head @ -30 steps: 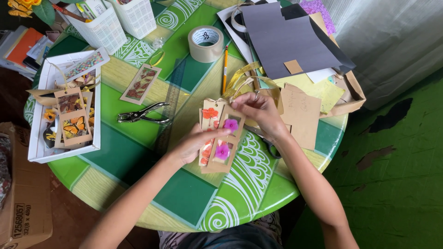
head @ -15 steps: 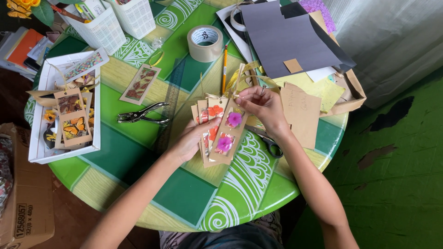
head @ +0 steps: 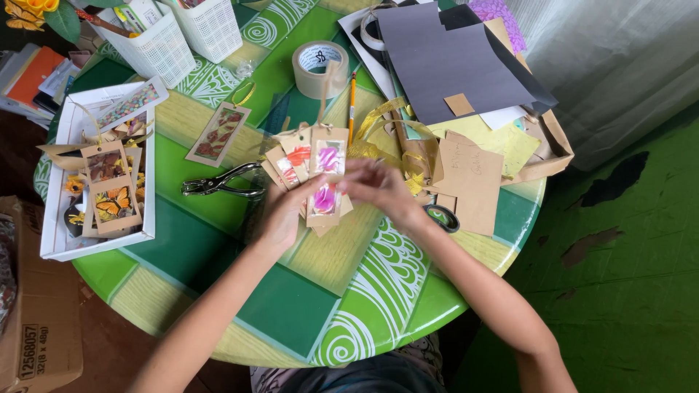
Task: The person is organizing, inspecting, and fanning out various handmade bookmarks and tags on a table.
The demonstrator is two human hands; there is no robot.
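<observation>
Left hand (head: pixel 280 215): fingers wrapped from below around a fan of brown card bookmarks (head: pixel 309 171), pinching them at the lower ends so the decorated faces spread upward and stay readable.
Right hand (head: pixel 378 185): at the front bookmark's right edge, fingers blurred; they seem drawn together on the card, but I cannot tell for sure.
Front bookmark (head: pixel 325 182): a tall kraft tag with pink flower panels, held upright above the table, overlapping the others in the fan.
Hole punch (head: pixel 222 185): metal pliers type, lying just left of the left hand, within easy reach.
Single bookmark (head: pixel 218 134): leaf-patterned, with a yellow ribbon loop, lying flat and apart from the fan.
White tray (head: pixel 57 218): at the table's left edge, holding more finished tags, one with an orange butterfly.
Tape roll (head: pixel 319 67): brown packing tape, standing beyond the fan, next to an orange pencil (head: pixel 352 102).
Paper pile (head: pixel 451 65): grey and black sheets with kraft offcuts, stacked to the right.
Table (head: pixel 291 306): round, green patterned cover.
</observation>
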